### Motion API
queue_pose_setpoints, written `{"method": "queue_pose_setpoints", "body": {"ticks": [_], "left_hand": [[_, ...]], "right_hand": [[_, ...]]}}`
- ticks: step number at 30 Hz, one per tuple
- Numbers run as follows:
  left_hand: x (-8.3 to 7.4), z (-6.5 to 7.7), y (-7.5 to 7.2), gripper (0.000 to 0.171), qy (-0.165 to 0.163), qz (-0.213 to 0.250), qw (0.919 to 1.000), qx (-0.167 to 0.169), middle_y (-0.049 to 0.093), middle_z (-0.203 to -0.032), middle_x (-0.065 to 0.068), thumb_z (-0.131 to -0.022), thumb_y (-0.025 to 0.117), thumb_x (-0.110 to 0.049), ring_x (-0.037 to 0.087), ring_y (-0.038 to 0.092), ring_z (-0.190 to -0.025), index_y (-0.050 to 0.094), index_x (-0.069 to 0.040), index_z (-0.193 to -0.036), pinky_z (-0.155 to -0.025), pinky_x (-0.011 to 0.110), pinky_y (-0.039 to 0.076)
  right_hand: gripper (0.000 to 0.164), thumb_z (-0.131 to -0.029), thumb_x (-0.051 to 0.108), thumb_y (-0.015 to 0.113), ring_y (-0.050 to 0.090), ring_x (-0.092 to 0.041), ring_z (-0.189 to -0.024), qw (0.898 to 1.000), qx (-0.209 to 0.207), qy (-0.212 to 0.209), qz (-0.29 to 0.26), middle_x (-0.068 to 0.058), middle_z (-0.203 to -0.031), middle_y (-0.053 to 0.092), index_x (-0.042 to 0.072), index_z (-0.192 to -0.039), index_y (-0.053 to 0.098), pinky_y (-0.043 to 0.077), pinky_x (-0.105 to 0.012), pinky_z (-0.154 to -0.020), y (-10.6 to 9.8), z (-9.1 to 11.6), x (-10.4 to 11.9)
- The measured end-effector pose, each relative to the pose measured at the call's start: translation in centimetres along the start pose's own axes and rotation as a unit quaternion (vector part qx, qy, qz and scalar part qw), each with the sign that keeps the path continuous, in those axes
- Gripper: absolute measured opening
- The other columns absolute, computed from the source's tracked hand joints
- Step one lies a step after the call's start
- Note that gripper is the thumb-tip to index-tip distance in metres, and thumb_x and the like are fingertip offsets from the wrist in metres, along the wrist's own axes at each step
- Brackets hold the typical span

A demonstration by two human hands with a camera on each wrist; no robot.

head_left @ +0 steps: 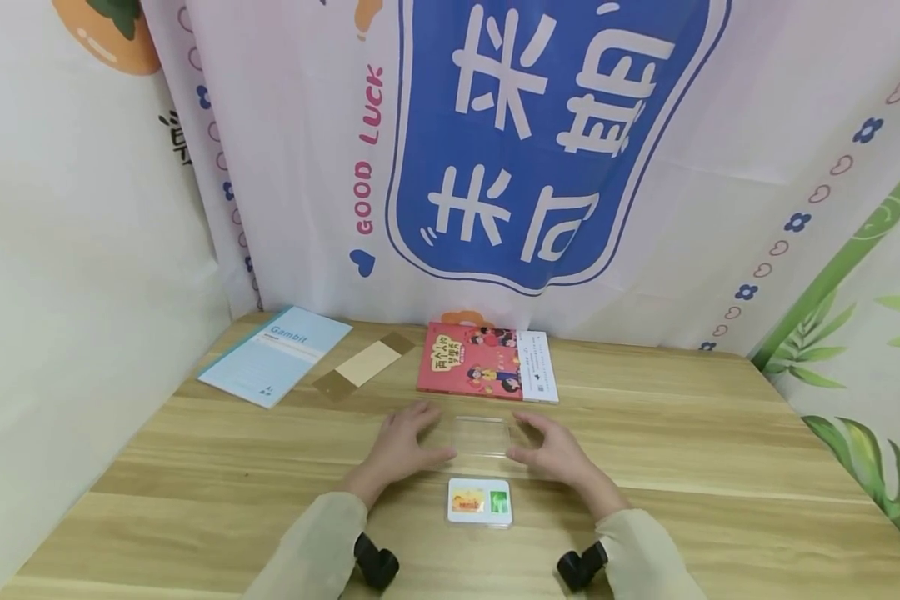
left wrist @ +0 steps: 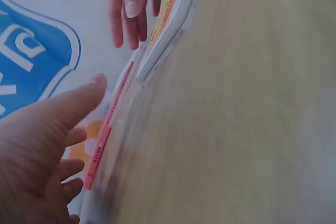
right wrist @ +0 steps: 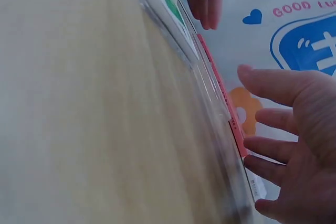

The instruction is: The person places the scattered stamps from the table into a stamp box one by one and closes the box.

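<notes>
A clear, flat plastic cover (head_left: 482, 437) lies on the table between the two hands. The left hand (head_left: 403, 443) is at its left side, thumb and fingers spread apart and fingertips close to the edge. Mirroring it, the right hand (head_left: 557, 451) is at the right side, its thumb tip right by the near corner. Nearer the body sits a white flat case (head_left: 479, 502) with an orange-yellow picture and a green patch. That case (left wrist: 170, 30) shows a clear rim in the left wrist view. Both palms are empty in the wrist views, with the left (left wrist: 39, 145) and right (right wrist: 304, 145) fingers loosely extended.
A red illustrated book (head_left: 468, 362) lies behind the cover. To its left are a brown card with a paler middle (head_left: 366, 364) and a light blue notebook (head_left: 273, 354) marked Gambit. A printed cloth (head_left: 330, 167) hangs along the wooden table's (head_left: 720, 467) back edge.
</notes>
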State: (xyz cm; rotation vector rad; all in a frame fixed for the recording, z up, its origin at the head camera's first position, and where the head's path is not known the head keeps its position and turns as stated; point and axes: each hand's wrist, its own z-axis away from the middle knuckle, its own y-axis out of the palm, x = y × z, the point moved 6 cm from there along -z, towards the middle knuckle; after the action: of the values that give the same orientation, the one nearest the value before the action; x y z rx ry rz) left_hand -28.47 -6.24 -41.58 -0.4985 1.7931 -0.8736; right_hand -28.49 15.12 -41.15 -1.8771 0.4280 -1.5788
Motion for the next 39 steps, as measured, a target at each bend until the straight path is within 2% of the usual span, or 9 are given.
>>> {"method": "queue_pose_setpoints", "body": {"ticks": [5, 10, 14, 22, 27, 31, 35, 37, 39], "left_hand": [[0.3, -0.5, 0.7, 0.067, -0.008, -0.036, 0.9993, 0.011, 0.032, -0.133, 0.017, -0.07, 0.063, -0.049, 0.033, 0.02, -0.124, 0.049, -0.011, -0.123, -0.097, 0.054, 0.006], [0.2, -0.6, 1.4, 0.066, 0.001, -0.09, 0.9957, 0.02, 0.03, -0.134, 0.018, -0.072, 0.058, -0.054, 0.034, 0.019, -0.124, 0.049, -0.014, -0.123, -0.095, 0.057, 0.005], [0.2, -0.7, 1.5, 0.064, -0.001, -0.107, 0.994, 0.018, 0.03, -0.134, 0.017, -0.073, 0.057, -0.054, 0.033, 0.018, -0.124, 0.049, -0.015, -0.123, -0.095, 0.058, 0.006], [0.2, -0.7, 1.6, 0.06, 0.002, -0.098, 0.9951, 0.016, 0.029, -0.135, 0.016, -0.074, 0.057, -0.053, 0.034, 0.017, -0.124, 0.052, -0.017, -0.122, -0.095, 0.057, 0.005], [-0.1, -0.1, 0.9, 0.058, 0.011, -0.047, 0.9988, 0.006, 0.03, -0.134, 0.018, -0.074, 0.06, -0.048, 0.036, 0.02, -0.123, 0.052, -0.014, -0.121, -0.096, 0.057, 0.004], [-0.5, 0.9, 0.4, 0.059, 0.006, -0.019, 0.9998, 0.009, 0.032, -0.132, 0.019, -0.075, 0.06, -0.047, 0.036, 0.023, -0.122, 0.05, -0.014, -0.123, -0.096, 0.056, 0.005], [-1.4, 2.3, -0.1, 0.064, 0.012, -0.012, 0.9998, 0.014, 0.034, -0.131, 0.019, -0.075, 0.059, -0.049, 0.036, 0.024, -0.121, 0.046, -0.012, -0.126, -0.095, 0.057, 0.006], [-2.0, 3.1, -0.3, 0.066, 0.019, -0.004, 0.9998, 0.01, 0.034, -0.131, 0.019, -0.073, 0.059, -0.051, 0.036, 0.025, -0.121, 0.047, -0.011, -0.125, -0.095, 0.058, 0.006], [-2.4, 3.9, -0.4, 0.068, 0.022, -0.003, 0.9997, 0.006, 0.034, -0.131, 0.018, -0.072, 0.058, -0.054, 0.036, 0.025, -0.121, 0.048, -0.011, -0.124, -0.095, 0.058, 0.006]], "right_hand": [[0.064, -0.069, 0.026, 0.071, 0.034, -0.033, -0.116, 0.999, -0.001, -0.023, 0.041, -0.016, -0.126, 0.042, 0.003, -0.123, 0.046, 0.023, -0.048, -0.096, 0.6, -0.8, -0.6], [0.06, -0.07, 0.029, 0.07, 0.029, -0.037, -0.118, 0.992, -0.012, -0.058, 0.113, -0.017, -0.128, 0.039, 0.002, -0.12, 0.05, 0.013, -0.052, -0.096, 1.3, -1.0, -0.5], [0.057, -0.071, 0.027, 0.07, 0.026, -0.038, -0.119, 0.99, -0.016, -0.063, 0.124, -0.017, -0.129, 0.037, 0.003, -0.119, 0.051, 0.009, -0.052, -0.096, 1.4, -0.8, -0.4], [0.056, -0.068, 0.026, 0.072, 0.027, -0.037, -0.118, 0.994, -0.029, -0.05, 0.095, -0.016, -0.128, 0.039, 0.005, -0.117, 0.053, 0.006, -0.052, -0.097, 1.3, -0.7, -0.4], [0.06, -0.068, 0.022, 0.072, 0.031, -0.035, -0.117, 0.998, -0.025, -0.053, 0.017, -0.017, -0.126, 0.041, 0.0, -0.119, 0.049, 0.014, -0.05, -0.097, 1.3, -0.2, 0.2], [0.061, -0.07, 0.017, 0.07, 0.034, -0.034, -0.116, 0.998, -0.012, -0.054, -0.041, -0.02, -0.125, 0.041, -0.004, -0.121, 0.045, 0.023, -0.048, -0.096, 1.2, 1.0, 1.6], [0.059, -0.071, 0.013, 0.069, 0.036, -0.038, -0.114, 0.996, -0.008, -0.059, -0.064, -0.024, -0.124, 0.04, -0.006, -0.121, 0.043, 0.024, -0.05, -0.094, 1.0, 2.7, 2.9], [0.059, -0.071, 0.015, 0.069, 0.036, -0.039, -0.113, 0.995, -0.005, -0.063, -0.07, -0.025, -0.124, 0.04, -0.006, -0.121, 0.044, 0.025, -0.05, -0.094, 1.1, 3.5, 3.1], [0.061, -0.071, 0.02, 0.07, 0.038, -0.037, -0.112, 0.995, -0.003, -0.065, -0.074, -0.022, -0.124, 0.041, -0.002, -0.121, 0.045, 0.026, -0.049, -0.093, 1.4, 4.0, 2.3]]}}
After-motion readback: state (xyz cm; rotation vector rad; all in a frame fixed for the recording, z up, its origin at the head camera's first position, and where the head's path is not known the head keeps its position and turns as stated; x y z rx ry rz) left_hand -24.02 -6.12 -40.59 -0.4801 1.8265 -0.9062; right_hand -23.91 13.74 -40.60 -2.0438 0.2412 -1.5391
